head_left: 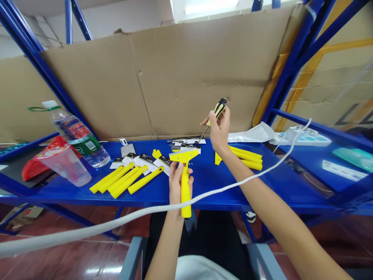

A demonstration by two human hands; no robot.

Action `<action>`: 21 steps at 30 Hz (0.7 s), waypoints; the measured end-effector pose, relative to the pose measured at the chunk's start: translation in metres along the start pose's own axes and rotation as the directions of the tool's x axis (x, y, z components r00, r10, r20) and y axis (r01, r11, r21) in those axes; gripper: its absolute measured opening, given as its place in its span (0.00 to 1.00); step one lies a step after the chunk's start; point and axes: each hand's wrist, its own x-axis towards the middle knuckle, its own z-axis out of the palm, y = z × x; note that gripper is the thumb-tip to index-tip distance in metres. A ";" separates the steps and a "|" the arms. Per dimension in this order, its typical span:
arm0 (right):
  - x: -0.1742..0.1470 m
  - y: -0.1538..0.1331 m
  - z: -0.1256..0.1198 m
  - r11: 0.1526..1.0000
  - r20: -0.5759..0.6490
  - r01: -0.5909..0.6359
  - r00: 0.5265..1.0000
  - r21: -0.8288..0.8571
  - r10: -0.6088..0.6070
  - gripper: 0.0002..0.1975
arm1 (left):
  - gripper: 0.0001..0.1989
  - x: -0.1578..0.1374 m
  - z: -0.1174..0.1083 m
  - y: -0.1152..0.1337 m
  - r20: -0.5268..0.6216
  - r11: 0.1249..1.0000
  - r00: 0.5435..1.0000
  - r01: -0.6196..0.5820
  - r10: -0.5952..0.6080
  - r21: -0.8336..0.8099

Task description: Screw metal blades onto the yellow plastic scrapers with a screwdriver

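My left hand (176, 182) is closed around a yellow scraper (185, 186), its wide head up and its handle pointing down toward me. In my right hand (220, 130) is a screwdriver (217, 111) with a black and yellow handle; its shaft slants down and left toward black-and-white cards (189, 140) at the back of the shelf. The screwdriver's tip is apart from the scraper. Several yellow handles (128, 182) lie left of my left hand, beside more printed cards (142, 162). More yellow handles (246, 155) lie behind my right forearm.
A white cable (163, 208) crosses in front of the blue shelf (210, 186). At left stand a water bottle (84, 136) and a pinkish plastic cup (68, 165). A cardboard sheet (186, 77) closes off the back. A white plastic bag (253, 134) and a power strip (305, 137) lie at right.
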 end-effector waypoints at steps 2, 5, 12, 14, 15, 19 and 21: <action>0.005 0.013 -0.007 0.963 0.073 -0.105 0.989 -0.247 0.127 0.26 | 0.20 -0.005 0.001 0.003 0.017 1.000 1.000 -0.024 0.024 0.015; 0.002 0.027 -0.013 0.758 0.301 -0.044 0.901 -0.651 0.311 0.25 | 0.20 -0.010 0.004 0.010 0.038 0.995 0.997 -0.069 0.066 0.069; -0.026 0.051 -0.010 0.645 0.584 0.185 0.653 -0.741 0.483 0.26 | 0.17 -0.005 0.012 0.039 0.104 0.967 0.984 -0.161 0.142 0.198; -0.030 0.057 -0.009 0.609 0.590 0.210 0.607 -0.765 0.532 0.27 | 0.16 0.002 0.016 0.049 0.143 0.952 0.978 -0.183 0.151 0.243; -0.031 0.059 -0.009 0.593 0.588 0.218 0.592 -0.775 0.551 0.26 | 0.16 0.007 0.019 0.054 0.159 0.946 0.974 -0.197 0.160 0.256; -0.031 0.059 -0.011 0.563 0.585 0.244 0.577 -0.790 0.570 0.25 | 0.15 0.034 0.036 0.069 0.213 0.930 0.949 -0.281 0.233 0.236; -0.031 0.053 -0.013 0.564 0.586 0.259 0.607 -0.784 0.536 0.27 | 0.13 0.055 0.047 0.074 0.273 0.915 0.921 -0.340 0.277 0.217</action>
